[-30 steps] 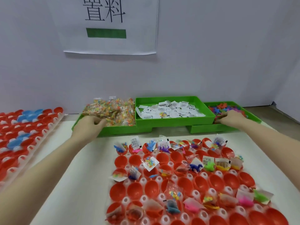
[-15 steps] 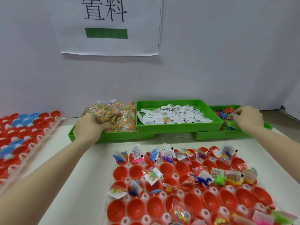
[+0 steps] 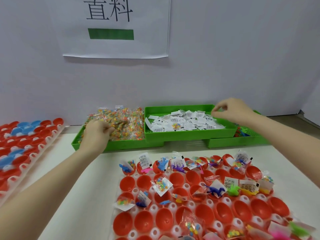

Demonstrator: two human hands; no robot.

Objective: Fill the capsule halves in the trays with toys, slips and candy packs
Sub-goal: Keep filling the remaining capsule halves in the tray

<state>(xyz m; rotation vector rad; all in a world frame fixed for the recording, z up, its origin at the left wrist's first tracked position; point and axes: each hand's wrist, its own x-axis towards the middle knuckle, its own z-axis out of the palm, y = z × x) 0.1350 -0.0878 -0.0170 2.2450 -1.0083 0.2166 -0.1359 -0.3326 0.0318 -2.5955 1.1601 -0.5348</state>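
The left hand point(image 3: 97, 134) has its fingers curled into the heap of candy packs point(image 3: 121, 122), gripping some of them at the pile's near-left side. The right hand point(image 3: 232, 110) hovers over the far-right corner of the slip bin point(image 3: 188, 135), fingers bent and thumb and forefinger drawn together; whether they pinch a slip I cannot tell.

Three green bins stand in a row at 12 o'clock against the wall. The candy bin point(image 3: 90, 144) sits at 11 o'clock, piled high with clear packs of coloured sweets. The slip bin is in the middle, raised a little above its neighbours, and holds white slips point(image 3: 183, 122) with one candy pack among them. The toy bin point(image 3: 242, 142) is at 1 o'clock, partly hidden behind the right forearm; a few coloured toys point(image 3: 241, 131) show at its left end.

The tray point(image 3: 204, 203) of red capsule halves lies at 5 o'clock on the white table point(image 3: 83, 187). Its far row carries toys, slips and candy packs; the next rows are partly filled; many halves nearer the person are bare.

A second tray point(image 3: 26, 144) of red and blue halves lies at 9 o'clock, running off the left edge.

A paper sign point(image 3: 116, 26) with black characters and a green bar hangs on the wall above the bins.
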